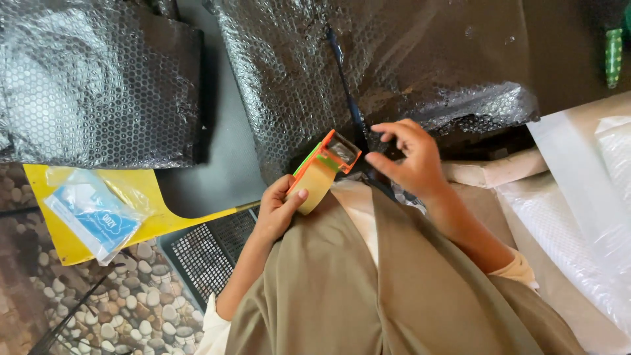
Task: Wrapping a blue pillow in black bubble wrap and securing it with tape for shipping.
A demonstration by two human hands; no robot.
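My left hand (279, 206) grips an orange and green tape dispenser (325, 162) loaded with a roll of tan packing tape (317, 186), held over my lap. Its cutter end points up toward a large bundle wrapped in black bubble wrap (368, 66). My right hand (407, 156) rests its fingertips on the lower edge of that bundle, just right of the dispenser, fingers curled and pressing the wrap. My khaki clothing (368, 283) fills the bottom middle.
A second black bubble-wrapped package (98, 79) lies at the upper left. A yellow sheet (148, 197) with a small clear bag of blue-and-white packets (92, 213) sits on a pebble-patterned floor (125, 309). A black mesh basket (210, 253) is beside my left arm. White bubble wrap (585, 217) lies at right.
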